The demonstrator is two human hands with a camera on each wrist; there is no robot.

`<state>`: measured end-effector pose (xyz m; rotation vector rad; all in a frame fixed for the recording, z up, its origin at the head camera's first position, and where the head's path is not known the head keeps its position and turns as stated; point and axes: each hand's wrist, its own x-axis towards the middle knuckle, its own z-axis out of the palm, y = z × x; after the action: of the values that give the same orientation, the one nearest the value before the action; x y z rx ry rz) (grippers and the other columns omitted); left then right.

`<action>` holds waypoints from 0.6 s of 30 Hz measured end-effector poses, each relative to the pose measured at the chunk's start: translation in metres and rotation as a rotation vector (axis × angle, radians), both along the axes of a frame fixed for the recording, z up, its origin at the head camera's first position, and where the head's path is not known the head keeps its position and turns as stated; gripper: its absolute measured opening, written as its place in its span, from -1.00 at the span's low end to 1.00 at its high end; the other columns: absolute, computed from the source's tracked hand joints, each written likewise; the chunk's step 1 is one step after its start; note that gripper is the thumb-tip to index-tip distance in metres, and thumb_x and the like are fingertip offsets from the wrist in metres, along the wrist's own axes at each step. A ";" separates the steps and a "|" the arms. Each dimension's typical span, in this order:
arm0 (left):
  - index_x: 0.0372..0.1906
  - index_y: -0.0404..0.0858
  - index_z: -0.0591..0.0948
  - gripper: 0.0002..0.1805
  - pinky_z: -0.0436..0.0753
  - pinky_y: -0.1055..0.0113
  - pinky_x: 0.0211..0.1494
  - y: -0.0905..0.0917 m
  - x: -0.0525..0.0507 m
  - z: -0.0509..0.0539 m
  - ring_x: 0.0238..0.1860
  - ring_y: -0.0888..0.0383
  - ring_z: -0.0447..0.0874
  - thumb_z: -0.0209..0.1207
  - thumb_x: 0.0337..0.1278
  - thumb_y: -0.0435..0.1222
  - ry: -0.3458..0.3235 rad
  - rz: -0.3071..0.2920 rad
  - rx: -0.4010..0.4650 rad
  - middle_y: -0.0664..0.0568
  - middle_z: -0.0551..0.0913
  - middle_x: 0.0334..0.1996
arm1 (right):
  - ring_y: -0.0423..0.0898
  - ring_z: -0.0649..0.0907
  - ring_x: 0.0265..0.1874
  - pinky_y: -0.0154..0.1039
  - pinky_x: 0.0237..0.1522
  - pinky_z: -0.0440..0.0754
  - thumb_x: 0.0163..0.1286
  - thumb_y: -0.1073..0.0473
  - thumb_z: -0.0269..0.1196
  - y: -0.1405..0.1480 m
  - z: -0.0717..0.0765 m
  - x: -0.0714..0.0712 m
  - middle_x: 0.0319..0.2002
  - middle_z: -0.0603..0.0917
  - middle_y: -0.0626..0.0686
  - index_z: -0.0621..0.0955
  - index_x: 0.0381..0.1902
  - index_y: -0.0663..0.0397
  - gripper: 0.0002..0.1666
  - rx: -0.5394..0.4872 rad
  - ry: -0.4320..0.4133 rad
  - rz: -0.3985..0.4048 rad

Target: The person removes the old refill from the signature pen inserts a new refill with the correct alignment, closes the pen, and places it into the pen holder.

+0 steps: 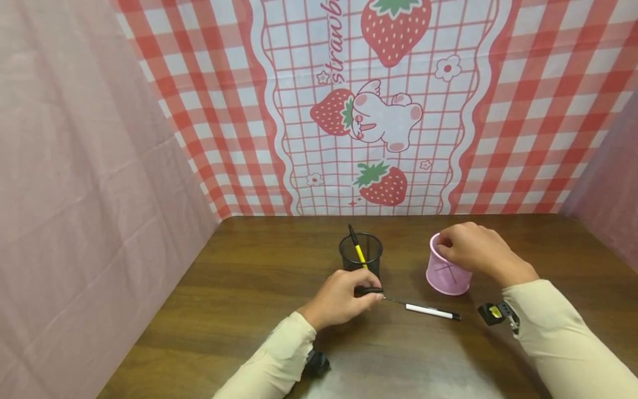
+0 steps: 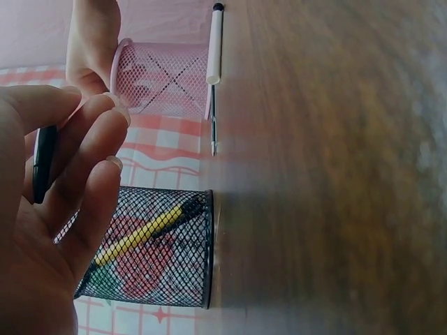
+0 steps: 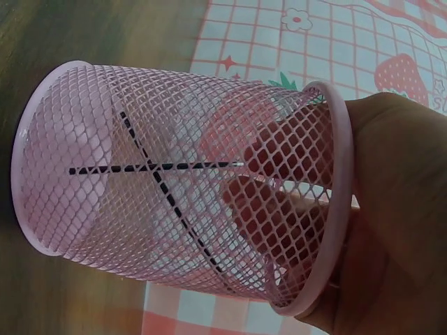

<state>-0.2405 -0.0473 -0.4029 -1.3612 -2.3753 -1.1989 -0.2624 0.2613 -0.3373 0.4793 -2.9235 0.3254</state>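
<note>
My left hand (image 1: 341,299) holds a short black pen part (image 1: 368,290), perhaps a cap or grip section, between thumb and fingers. Just right of it on the table lies a white pen barrel (image 1: 430,311) with a thin refill (image 2: 214,125) sticking out, its tip toward the left hand. Reaching down through the rim of a pink mesh pen holder (image 3: 63,216), my right hand (image 1: 476,252) has its fingertips inside. Two thin dark refills (image 3: 199,241) cross in that holder. The fingertips pinch the upper end of one refill (image 3: 112,169).
Behind the left hand stands a black mesh pen holder (image 1: 341,256) with a yellow and black pen (image 1: 360,252) leaning in it. A strawberry-print cloth (image 1: 294,138) hangs along the back edge of the brown wooden table (image 1: 239,288). Pink cloth (image 1: 99,166) hangs at the left.
</note>
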 end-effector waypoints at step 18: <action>-0.23 -0.14 0.65 -0.90 0.55 0.57 -0.32 0.000 0.001 0.000 -0.50 0.56 0.56 0.36 0.22 -0.30 -0.038 0.010 -0.013 0.28 0.67 -0.50 | -0.14 0.41 -0.63 -0.16 -0.58 0.34 0.38 0.10 0.16 -0.004 0.002 0.002 -0.68 0.40 -0.11 0.39 -0.73 -0.17 -0.56 0.066 -0.043 0.008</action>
<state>-0.2394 -0.0475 -0.4031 -1.3411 -2.4165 -1.2190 -0.2607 0.2570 -0.3350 0.5003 -2.9824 0.2430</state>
